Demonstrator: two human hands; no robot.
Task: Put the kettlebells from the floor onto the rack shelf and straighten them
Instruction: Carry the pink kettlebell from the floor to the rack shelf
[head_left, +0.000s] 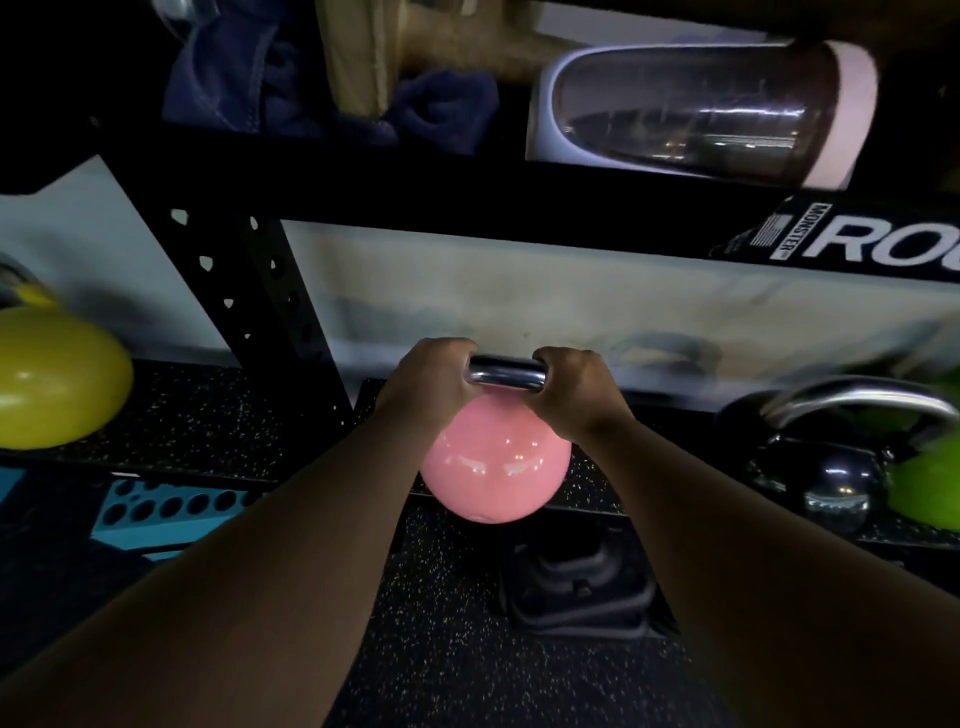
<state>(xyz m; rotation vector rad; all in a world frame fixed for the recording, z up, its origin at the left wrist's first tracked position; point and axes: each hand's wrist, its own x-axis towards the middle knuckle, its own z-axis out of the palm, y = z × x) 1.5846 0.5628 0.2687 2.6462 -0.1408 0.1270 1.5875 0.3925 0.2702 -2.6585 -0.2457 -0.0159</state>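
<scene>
Pink kettlebell (493, 470): at front edge of rack shelf (587, 493), apparently just clear of it; chrome handle (506, 375) horizontal. Rack beam (519, 208) reads "MONSTER", "RO…" cut off. Upper shelf: clear bottle (696, 111) on side, contents unclear; blue cloth (291, 88). Left hand (428, 387), right hand (579, 397): each fisted around handle end, forearms extended. Yellow kettlebell (57, 374) at shelf left; green kettlebell (930, 483) right.

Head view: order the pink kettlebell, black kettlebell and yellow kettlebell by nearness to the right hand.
1. Pink kettlebell: its chrome handle is gripped by the right hand and left hand.
2. Black kettlebell: on the shelf, to the right.
3. Yellow kettlebell: far left, beyond the rack upright.
</scene>
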